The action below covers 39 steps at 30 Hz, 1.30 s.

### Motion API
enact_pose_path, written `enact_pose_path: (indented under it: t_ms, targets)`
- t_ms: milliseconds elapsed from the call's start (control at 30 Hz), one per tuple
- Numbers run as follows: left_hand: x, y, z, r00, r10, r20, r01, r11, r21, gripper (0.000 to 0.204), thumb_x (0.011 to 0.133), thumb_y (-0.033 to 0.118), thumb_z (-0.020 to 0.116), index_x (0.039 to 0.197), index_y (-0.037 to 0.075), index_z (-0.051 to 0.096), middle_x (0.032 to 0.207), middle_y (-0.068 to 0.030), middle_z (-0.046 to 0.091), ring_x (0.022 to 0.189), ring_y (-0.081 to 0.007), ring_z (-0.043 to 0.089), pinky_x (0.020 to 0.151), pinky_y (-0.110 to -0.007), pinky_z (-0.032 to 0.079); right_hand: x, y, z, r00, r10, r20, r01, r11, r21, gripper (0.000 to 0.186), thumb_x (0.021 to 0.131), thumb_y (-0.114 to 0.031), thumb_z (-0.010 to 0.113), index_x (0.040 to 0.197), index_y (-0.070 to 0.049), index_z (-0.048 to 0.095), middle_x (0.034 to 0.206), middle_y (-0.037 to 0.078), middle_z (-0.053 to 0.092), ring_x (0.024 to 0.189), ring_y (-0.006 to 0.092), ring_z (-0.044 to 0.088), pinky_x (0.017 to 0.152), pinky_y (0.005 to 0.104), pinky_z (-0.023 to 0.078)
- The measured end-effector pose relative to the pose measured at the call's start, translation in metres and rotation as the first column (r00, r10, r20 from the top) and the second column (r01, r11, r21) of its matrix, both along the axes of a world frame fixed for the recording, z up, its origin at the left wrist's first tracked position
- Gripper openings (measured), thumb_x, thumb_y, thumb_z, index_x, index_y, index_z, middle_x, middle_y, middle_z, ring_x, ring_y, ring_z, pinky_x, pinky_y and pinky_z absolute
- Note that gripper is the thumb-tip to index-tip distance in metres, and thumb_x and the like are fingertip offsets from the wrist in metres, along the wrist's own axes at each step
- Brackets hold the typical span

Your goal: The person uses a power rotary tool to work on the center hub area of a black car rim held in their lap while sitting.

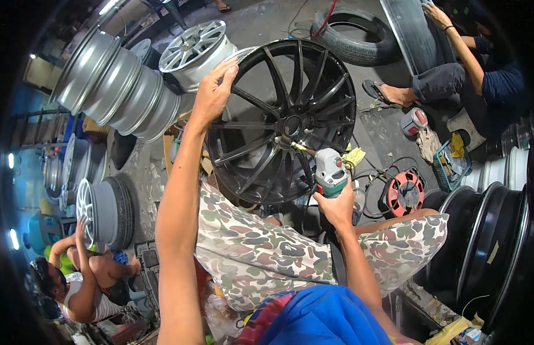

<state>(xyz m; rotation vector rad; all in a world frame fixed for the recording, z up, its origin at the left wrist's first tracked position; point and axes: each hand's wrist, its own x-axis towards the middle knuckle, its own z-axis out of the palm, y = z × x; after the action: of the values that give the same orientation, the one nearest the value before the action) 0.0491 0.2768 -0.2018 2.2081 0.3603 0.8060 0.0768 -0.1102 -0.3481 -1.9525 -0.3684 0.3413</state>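
Note:
My left hand [215, 92] is closed on the upper left rim of a black multi-spoke alloy wheel [292, 98], which stands tilted between my camouflage-clad legs. Gripped in my right hand [334, 204] is a grey and green power tool [330, 169] with a red button. Its working end reaches the spokes just below the hub, where small light patches show on the black finish; whether it touches them I cannot tell. A yellow cloth [353, 155] lies behind the tool.
Stacked silver rims [106, 86] and a loose tyre [356, 49] are farther back. A red cable reel [405, 192], can [414, 122] and basket [450, 167] sit right, beside black rims [473, 247]. Co-workers are at lower left [86, 287] and upper right [491, 86].

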Motion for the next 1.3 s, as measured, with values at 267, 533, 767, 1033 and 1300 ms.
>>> enact_pose_path:
  t_ms: [267, 533, 767, 1033, 1300]
  targets:
    - [-0.002, -0.014, 0.005, 1.0, 0.005, -0.014, -0.005, 1.0, 0.006, 0.046, 0.111, 0.031, 0.06, 0.137, -0.006, 0.068, 0.143, -0.019, 0.07, 0.136, -0.027, 0.062, 0.117, -0.036, 0.042, -0.002, 0.011, -0.011, 1.0, 0.014, 0.022, -0.014, 0.999, 0.037, 0.071, 0.066, -0.019, 0.09, 0.124, 0.005, 0.058, 0.105, 0.023, 0.077, 0.096, 0.0349, 0.077, 0.089, 0.0439, 0.059]
    - [-0.006, -0.018, 0.01, 0.999, 0.006, -0.04, -0.007, 1.0, -0.022, 0.047, 0.113, 0.031, 0.059, 0.139, -0.008, 0.066, 0.142, -0.0182, 0.07, 0.132, -0.0222, 0.062, 0.117, -0.033, 0.041, -0.004, 0.02, -0.027, 1.0, 0.006, -0.013, -0.006, 0.999, 0.036, 0.07, 0.065, -0.025, 0.092, 0.116, 0.003, 0.052, 0.095, 0.027, 0.074, 0.091, 0.0487, 0.073, 0.084, 0.0506, 0.057]
    - [-0.011, -0.009, 0.009, 0.998, 0.019, -0.062, -0.019, 1.0, -0.012, 0.047, 0.114, 0.031, 0.058, 0.144, -0.004, 0.065, 0.139, -0.0072, 0.071, 0.125, -0.0129, 0.059, 0.114, -0.028, 0.041, -0.009, 0.016, -0.016, 1.0, -0.002, -0.031, 0.006, 0.993, 0.116, 0.071, 0.066, -0.023, 0.091, 0.118, 0.005, 0.053, 0.095, 0.026, 0.075, 0.091, 0.042, 0.076, 0.086, 0.048, 0.058]
    - [-0.009, -0.004, 0.005, 0.997, 0.023, -0.072, -0.025, 0.999, -0.031, 0.045, 0.115, 0.029, 0.057, 0.144, -0.004, 0.065, 0.141, -0.0104, 0.07, 0.128, -0.0144, 0.059, 0.116, -0.029, 0.041, -0.009, 0.01, -0.023, 0.999, -0.031, -0.042, 0.034, 0.997, 0.068, 0.075, 0.066, -0.02, 0.09, 0.127, 0.007, 0.055, 0.105, 0.024, 0.077, 0.098, 0.0366, 0.077, 0.091, 0.0447, 0.058]
    - [-0.01, 0.001, 0.001, 0.998, 0.04, -0.043, -0.042, 0.998, -0.056, 0.047, 0.113, 0.033, 0.061, 0.141, -0.004, 0.067, 0.136, -0.0123, 0.074, 0.125, -0.0157, 0.062, 0.112, -0.03, 0.044, -0.017, 0.011, -0.017, 0.997, -0.037, -0.066, 0.041, 0.996, 0.074, 0.075, 0.067, -0.021, 0.09, 0.128, 0.007, 0.056, 0.108, 0.023, 0.077, 0.1, 0.0345, 0.076, 0.093, 0.0435, 0.058]
